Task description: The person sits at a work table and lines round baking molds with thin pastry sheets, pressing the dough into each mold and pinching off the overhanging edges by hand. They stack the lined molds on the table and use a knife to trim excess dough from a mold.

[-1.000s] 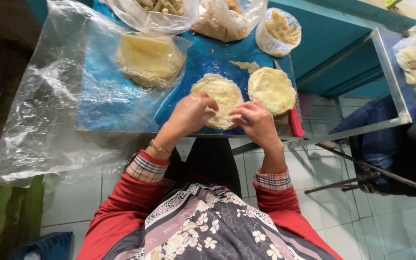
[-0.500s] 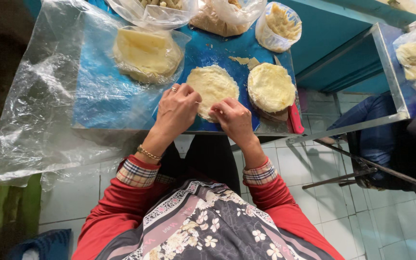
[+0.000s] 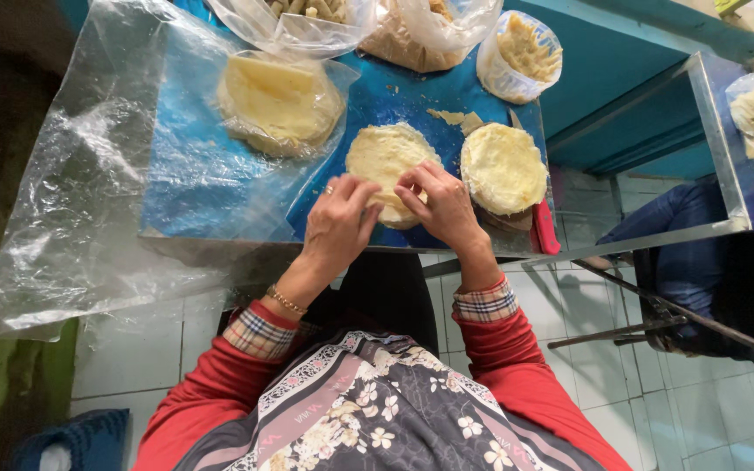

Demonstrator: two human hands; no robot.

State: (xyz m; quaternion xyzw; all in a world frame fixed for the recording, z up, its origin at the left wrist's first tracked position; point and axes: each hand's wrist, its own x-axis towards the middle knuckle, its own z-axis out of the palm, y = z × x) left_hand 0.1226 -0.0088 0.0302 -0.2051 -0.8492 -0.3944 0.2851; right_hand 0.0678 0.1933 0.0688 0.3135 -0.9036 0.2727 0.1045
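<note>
At the far left a clear plastic sheet (image 3: 89,201) hangs over the edge of the blue table (image 3: 176,183). On it, further in, lies a bag of flat yellow rounds (image 3: 281,100). Along the far edge stand three more bags: one with small pieces (image 3: 307,13), one with brown crumbs (image 3: 421,30) and one with pale filling (image 3: 521,48).

In the middle, near the edge, lies a thin dough round (image 3: 386,157). The left hand (image 3: 342,222) rests on its near left part, fingers bent down on the dough. The right hand (image 3: 442,205) is just beside it, pinching the near edge. The two hands almost touch and both press on the round, not closed around it.

I judge the step is working the near edge of this round, maybe folding or separating it. The next move calls for a light, even grip, so the thin dough does not tear.

At the right sits a stack of rounds (image 3: 503,166), with a red tool (image 3: 544,235) beside it.
</note>
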